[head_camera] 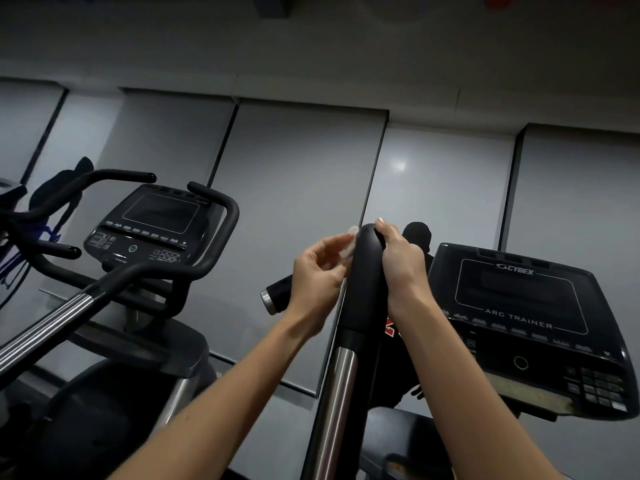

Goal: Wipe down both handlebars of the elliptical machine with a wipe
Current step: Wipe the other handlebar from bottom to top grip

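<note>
Our left hand [320, 275] pinches the wipe [349, 244] against the handlebar [363, 282], right hand [403, 263] gripping its top. With just a fingertip pinch, we reckon it could slip.

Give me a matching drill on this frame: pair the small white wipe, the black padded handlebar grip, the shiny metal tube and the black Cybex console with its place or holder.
1. small white wipe
2. black padded handlebar grip
3. shiny metal tube
4. black Cybex console

A. directly below the grip
B. held at its top by the right hand
C. at the right, screen dark
D. pinched in the left hand

Pairs: 1-D, 2-B, 3-A, 4-C
</note>
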### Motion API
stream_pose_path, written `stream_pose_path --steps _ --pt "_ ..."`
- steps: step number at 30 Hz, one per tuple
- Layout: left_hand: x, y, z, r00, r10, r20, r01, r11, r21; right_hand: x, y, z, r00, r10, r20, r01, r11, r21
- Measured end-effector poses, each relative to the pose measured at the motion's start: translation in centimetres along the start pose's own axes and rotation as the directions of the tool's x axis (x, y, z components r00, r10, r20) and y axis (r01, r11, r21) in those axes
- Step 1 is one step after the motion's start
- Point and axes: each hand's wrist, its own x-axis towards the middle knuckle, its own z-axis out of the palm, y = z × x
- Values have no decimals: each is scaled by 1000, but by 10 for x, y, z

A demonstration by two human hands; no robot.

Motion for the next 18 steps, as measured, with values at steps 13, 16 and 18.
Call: stream_pose_path --steps 13,16,18 --pt "57 -29 -33 924 295 244 -339 337 878 4 2 1 999 -17 -28 17 1000 -23" --pt "55 -25 -47 967 188 170 -216 262 941 7 4 0 1000 -14 -18 13 999 -37" --pt "58 -19 -42 985 156 68 -124 381 916 8 4 -2 1000 -12 -19 11 999 -43"
